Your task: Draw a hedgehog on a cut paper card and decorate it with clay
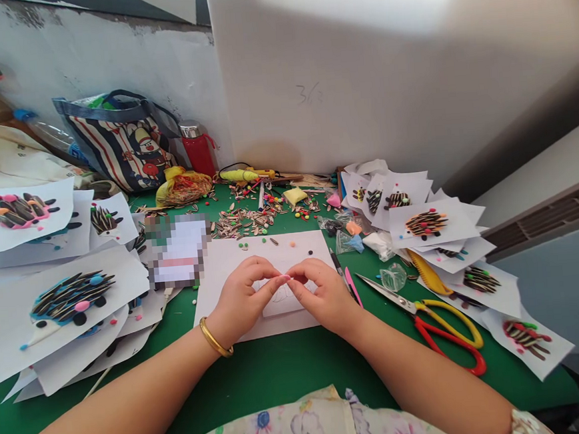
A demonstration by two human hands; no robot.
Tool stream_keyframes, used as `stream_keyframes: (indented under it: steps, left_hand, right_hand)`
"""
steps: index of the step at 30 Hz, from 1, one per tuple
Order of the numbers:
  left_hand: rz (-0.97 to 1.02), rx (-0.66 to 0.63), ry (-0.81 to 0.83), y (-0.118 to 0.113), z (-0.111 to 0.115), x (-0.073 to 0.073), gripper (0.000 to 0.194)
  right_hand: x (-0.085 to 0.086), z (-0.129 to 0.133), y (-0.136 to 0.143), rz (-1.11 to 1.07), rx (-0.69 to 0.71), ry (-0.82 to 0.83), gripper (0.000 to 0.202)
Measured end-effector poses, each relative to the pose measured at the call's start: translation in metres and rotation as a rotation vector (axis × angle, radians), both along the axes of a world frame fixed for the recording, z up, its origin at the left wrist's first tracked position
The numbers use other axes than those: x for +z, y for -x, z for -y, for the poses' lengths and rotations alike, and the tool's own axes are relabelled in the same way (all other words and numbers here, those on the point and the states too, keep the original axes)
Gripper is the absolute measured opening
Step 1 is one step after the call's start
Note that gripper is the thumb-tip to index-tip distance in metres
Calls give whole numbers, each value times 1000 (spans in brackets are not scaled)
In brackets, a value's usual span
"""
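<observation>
Between the fingertips of my left hand (246, 297) and my right hand (326, 294) is a small bit of pink modelling clay (286, 277). Both hands pinch it, thumbs and forefingers meeting. Under them lies a white sheet of paper (213, 270), with a smaller paper (276, 308) on top that carries a pencil-like outline, partly covered by my hands. Small clay balls in green, orange and black rest along the sheet's far part, beside a single sunflower seed (274, 242). A black pen and a pink tool (352, 285) lie just right of my right hand.
Scissors (417, 307) with red and yellow handles lie open at right. Stacks of papers with seed hedgehogs stand left (66, 308) and right (425, 226). Loose sunflower seeds (240, 221), clay packets, a glue gun (241, 175), a red flask (198, 150) and a striped bag (113, 147) line the back.
</observation>
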State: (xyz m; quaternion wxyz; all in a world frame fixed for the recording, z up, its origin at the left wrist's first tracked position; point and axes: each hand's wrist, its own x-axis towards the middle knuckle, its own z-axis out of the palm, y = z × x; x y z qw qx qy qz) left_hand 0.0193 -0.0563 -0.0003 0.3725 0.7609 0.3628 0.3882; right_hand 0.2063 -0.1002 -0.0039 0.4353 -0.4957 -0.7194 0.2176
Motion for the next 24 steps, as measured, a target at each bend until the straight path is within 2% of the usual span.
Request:
stream_keyframes:
  steps: [5, 11, 16, 22, 24]
  left_hand:
    - [34, -20, 244, -1, 0, 5, 26]
    - [124, -178, 501, 0, 0, 5, 32]
    - [105, -185, 568, 1, -1, 3, 33]
    - [87, -174, 598, 0, -2, 6, 32]
    - [83, -187, 604, 0, -1, 5, 32]
  right_hand:
    - [-2, -1, -3, -55, 39, -23, 27]
    - [-1, -1, -3, -73, 139, 1, 20]
    - [0, 0, -4, -72, 116, -50, 9]
    - [0, -1, -2, -2, 127, -64, 21]
    - [0, -1, -1, 2, 132, -68, 18]
